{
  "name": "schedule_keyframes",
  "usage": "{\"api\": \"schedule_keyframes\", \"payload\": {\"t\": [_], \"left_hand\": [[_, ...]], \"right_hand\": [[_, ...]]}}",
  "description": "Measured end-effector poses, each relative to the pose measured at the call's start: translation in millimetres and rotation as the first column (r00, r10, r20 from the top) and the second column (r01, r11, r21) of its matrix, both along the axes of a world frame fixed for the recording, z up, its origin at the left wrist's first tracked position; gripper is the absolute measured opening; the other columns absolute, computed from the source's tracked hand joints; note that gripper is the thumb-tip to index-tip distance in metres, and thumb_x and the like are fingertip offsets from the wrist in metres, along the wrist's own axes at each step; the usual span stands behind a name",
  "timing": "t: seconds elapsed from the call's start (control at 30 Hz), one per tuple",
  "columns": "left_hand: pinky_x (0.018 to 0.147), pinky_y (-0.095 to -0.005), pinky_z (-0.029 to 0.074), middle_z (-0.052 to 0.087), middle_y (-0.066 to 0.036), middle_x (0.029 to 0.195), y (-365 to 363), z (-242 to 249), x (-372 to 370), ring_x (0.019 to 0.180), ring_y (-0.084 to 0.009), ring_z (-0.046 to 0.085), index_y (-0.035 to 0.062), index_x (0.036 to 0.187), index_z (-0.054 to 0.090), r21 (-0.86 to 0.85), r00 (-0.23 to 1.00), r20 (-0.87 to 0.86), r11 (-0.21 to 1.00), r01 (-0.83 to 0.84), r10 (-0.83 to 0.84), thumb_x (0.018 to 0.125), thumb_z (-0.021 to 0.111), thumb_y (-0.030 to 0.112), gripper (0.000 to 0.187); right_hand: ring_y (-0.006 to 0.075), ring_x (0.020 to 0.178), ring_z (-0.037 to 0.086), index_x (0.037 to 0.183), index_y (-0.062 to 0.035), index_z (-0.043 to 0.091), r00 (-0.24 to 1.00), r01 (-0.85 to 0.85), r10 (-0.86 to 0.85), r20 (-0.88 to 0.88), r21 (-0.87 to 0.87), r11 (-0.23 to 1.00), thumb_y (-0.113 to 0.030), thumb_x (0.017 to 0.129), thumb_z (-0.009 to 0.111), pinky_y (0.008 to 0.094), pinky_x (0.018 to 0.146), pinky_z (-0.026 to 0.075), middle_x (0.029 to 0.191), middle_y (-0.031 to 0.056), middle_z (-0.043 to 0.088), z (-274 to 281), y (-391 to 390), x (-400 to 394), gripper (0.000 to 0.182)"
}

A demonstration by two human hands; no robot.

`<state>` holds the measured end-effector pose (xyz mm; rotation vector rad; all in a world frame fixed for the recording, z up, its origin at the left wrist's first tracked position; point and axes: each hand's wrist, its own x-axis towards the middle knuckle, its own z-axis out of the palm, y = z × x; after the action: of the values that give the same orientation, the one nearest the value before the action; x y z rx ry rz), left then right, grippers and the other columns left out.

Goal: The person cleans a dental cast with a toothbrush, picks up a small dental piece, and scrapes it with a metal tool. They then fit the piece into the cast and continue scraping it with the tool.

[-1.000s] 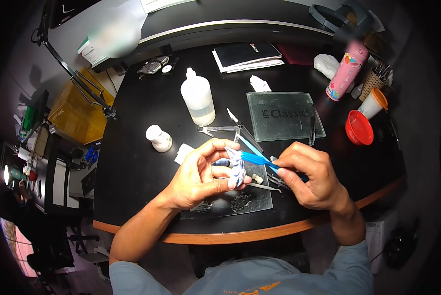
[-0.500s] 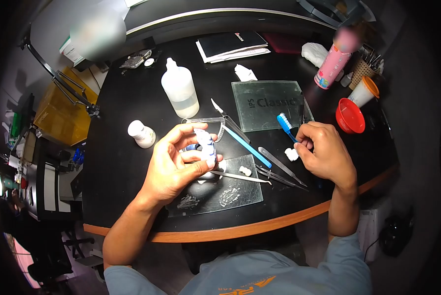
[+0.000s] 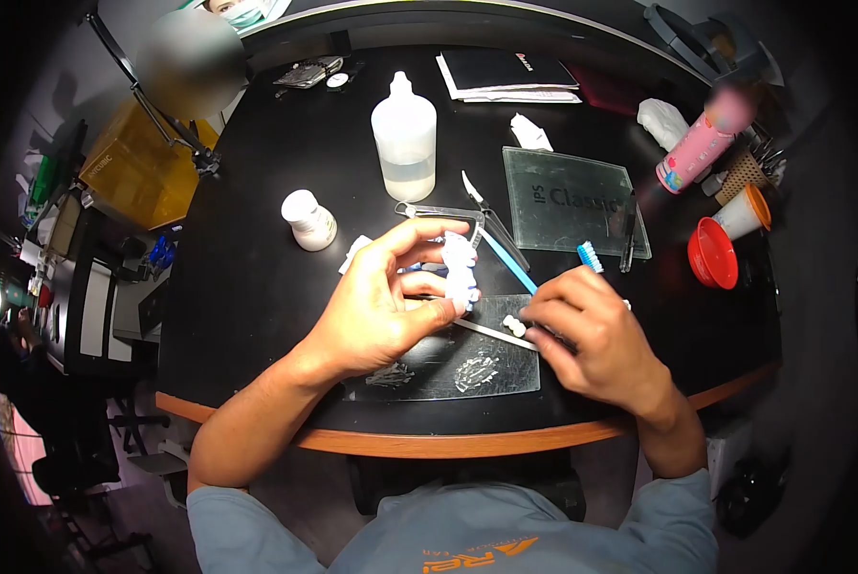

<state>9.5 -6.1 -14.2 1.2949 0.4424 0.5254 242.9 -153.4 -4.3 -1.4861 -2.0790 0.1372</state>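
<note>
Above the counter [image 3: 247, 335], the left hand [image 3: 376, 311] grips the white-and-blue dental model [image 3: 460, 273]; the brush [image 3: 590, 256] has left it, so no bristles touch it. Beside a small white piece [image 3: 514, 325], the right hand [image 3: 596, 330] curls, its hold on anything unclear.

we count one left hand [image 3: 376, 306] and one right hand [image 3: 596, 335], one toothbrush [image 3: 590, 256] and one dental model [image 3: 460, 273]. we see three bottles: one squeeze bottle [image 3: 405, 143], one small white bottle [image 3: 309, 222] and one pink bottle [image 3: 692, 151]. we find two glass slabs, one lettered slab [image 3: 572, 215] and one nearer slab [image 3: 429, 378]. we also have one red bowl [image 3: 712, 254], one orange-rimmed cup [image 3: 741, 215], one black folder [image 3: 496, 72], one blue-handled tool [image 3: 508, 260] and one yellow box [image 3: 142, 167]. we cannot tell how many slim tools the holder [image 3: 743, 180] has.
</note>
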Motion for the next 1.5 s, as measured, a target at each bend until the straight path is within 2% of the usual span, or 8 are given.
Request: {"api": "schedule_keyframes", "payload": {"t": [0.17, 0.47, 0.57, 0.67, 0.8, 1.3, 1.43, 1.5], "left_hand": [[0.094, -0.0299, 0.062, 0.061, -0.013, 0.127, -3, 1, 0, 0.107, -0.0166, 0.069, 0.0003, 0.147, 0.054, 0.038, 1.000, -0.007, 0.999, 0.013, -0.013, 0.088, 0.080, -0.007, 0.064], [0.085, -0.0254, 0.066, 0.066, -0.012, 0.115, -10, 8, 4, 0.100, -0.0168, 0.076, -0.0029, 0.139, 0.057, 0.103, 0.995, -0.082, 0.993, 0.058, -0.049, 0.084, 0.083, -0.013, 0.061], [0.082, -0.0257, 0.067, 0.070, -0.012, 0.109, -15, 9, 4, 0.098, -0.0175, 0.077, -0.0038, 0.132, 0.058, 0.099, 0.991, -0.121, 0.992, 0.075, -0.063, 0.083, 0.086, -0.011, 0.057], [0.079, -0.0260, 0.067, 0.074, -0.012, 0.100, -21, 1, 8, 0.090, -0.0139, 0.077, -0.0042, 0.125, 0.061, 0.186, 0.999, -0.033, 0.982, 0.039, -0.033, 0.082, 0.090, -0.005, 0.051], [0.079, -0.0276, 0.068, 0.074, -0.013, 0.100, -26, -4, 11, 0.088, -0.0167, 0.079, -0.0053, 0.120, 0.061, 0.252, 0.999, -0.001, 0.967, 0.034, -0.035, 0.081, 0.092, -0.003, 0.050], [0.087, -0.0322, 0.069, 0.068, -0.015, 0.115, -29, -7, 10, 0.098, -0.0217, 0.078, -0.0059, 0.122, 0.059, 0.363, 0.999, 0.015, 0.931, 0.043, -0.052, 0.077, 0.094, -0.005, 0.057], [0.078, -0.0293, 0.068, 0.076, -0.013, 0.097, -26, -13, 13, 0.087, -0.0196, 0.081, -0.0047, 0.117, 0.062, 0.354, 0.996, 0.092, 0.934, -0.035, 0.003, 0.079, 0.095, 0.001, 0.051], [0.082, -0.0316, 0.070, 0.070, -0.014, 0.108, -23, -13, 11, 0.097, -0.0210, 0.078, -0.0054, 0.119, 0.060, 0.332, 0.998, 0.061, 0.943, -0.008, -0.014, 0.077, 0.095, -0.003, 0.055]], "right_hand": [[0.0244, 0.095, 0.067, 0.096, -0.0067, 0.078, 0.997, -0.035, 0.037, 0.064, -0.037, 0.999, -0.004, 0.081, 0.082, 0.0375, 0.081, 0.049, 0.098, 0.0034, 0.071, -11, 1, -2, 0.015], [0.0250, 0.094, 0.067, 0.093, -0.0058, 0.078, 1.000, 0.018, -0.017, 0.021, -0.024, 1.000, -0.002, 0.078, 0.084, 0.0387, 0.082, 0.050, 0.093, 0.0032, 0.073, -12, 2, -4, 0.016], [0.0244, 0.089, 0.071, 0.094, -0.0036, 0.078, 0.988, 0.019, -0.008, -0.154, 0.067, 0.998, 0.002, 0.079, 0.085, 0.0359, 0.080, 0.055, 0.093, 0.0071, 0.076, -8, 6, -7, 0.017], [0.0230, 0.084, 0.075, 0.094, -0.0010, 0.078, 0.860, 0.075, -0.045, -0.508, 0.039, 0.996, 0.003, 0.082, 0.086, 0.0319, 0.077, 0.059, 0.092, 0.0124, 0.078, -6, 2, -16, 0.015], [0.0200, 0.082, 0.076, 0.095, 0.0001, 0.078, 0.806, 0.061, -0.027, -0.591, 0.038, 0.997, 0.000, 0.085, 0.086, 0.0303, 0.074, 0.059, 0.093, 0.0140, 0.079, -9, 1, -17, 0.013], [0.0195, 0.084, 0.076, 0.099, 0.0002, 0.078, 0.823, -0.026, 0.041, -0.567, 0.035, 0.999, -0.001, 0.088, 0.085, 0.0292, 0.072, 0.060, 0.098, 0.0141, 0.079, -7, -1, -18, 0.013], [0.0192, 0.086, 0.075, 0.109, 0.0015, 0.077, 0.823, -0.064, 0.027, -0.568, -0.045, 0.997, 0.000, 0.088, 0.083, 0.0291, 0.071, 0.060, 0.102, 0.0145, 0.078, 0, -2, -18, 0.022], [0.0188, 0.087, 0.075, 0.116, 0.0021, 0.076, 0.828, -0.084, 0.014, -0.560, -0.099, 0.992, 0.001, 0.088, 0.081, 0.0291, 0.070, 0.060, 0.104, 0.0145, 0.077, 3, -3, -18, 0.028]]}}
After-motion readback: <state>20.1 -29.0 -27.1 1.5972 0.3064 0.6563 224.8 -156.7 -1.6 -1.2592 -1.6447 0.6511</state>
